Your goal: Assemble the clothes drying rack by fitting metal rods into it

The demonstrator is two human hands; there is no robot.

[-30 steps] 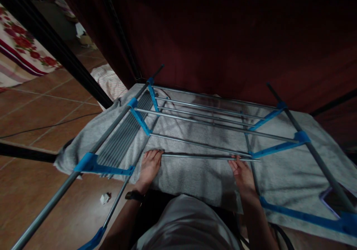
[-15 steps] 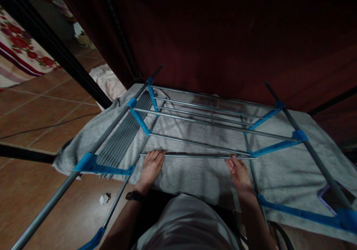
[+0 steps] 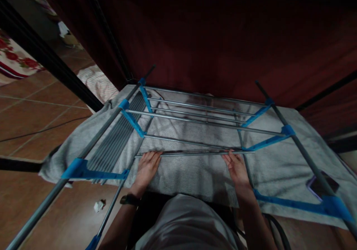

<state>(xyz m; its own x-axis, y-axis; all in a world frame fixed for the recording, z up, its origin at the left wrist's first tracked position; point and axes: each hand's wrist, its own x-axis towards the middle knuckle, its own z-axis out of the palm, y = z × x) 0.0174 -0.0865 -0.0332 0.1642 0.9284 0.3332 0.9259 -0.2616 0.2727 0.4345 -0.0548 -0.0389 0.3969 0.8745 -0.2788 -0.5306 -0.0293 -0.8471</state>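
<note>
A loose metal rod (image 3: 192, 153) lies crosswise over a grey towel (image 3: 184, 172), inside a partly built drying rack (image 3: 195, 120) with blue plastic joints. My left hand (image 3: 147, 166) has its fingers curled over the rod's left end. My right hand (image 3: 237, 167) holds the rod near its right end, beside a blue bracket (image 3: 267, 141). Several other rods span the rack beyond my hands. A dark watch sits on my left wrist.
A bundle of spare grey rods (image 3: 117, 135) lies on the towel at left. A phone (image 3: 322, 185) rests on the towel at right. A crumpled white scrap (image 3: 98, 205) and a black cable lie on the brown tiled floor. Dark red curtain hangs behind.
Both hands have carried the rod a little farther from me and to the left, toward the rack's nearest fixed rod. The view has swung slightly to the right.
</note>
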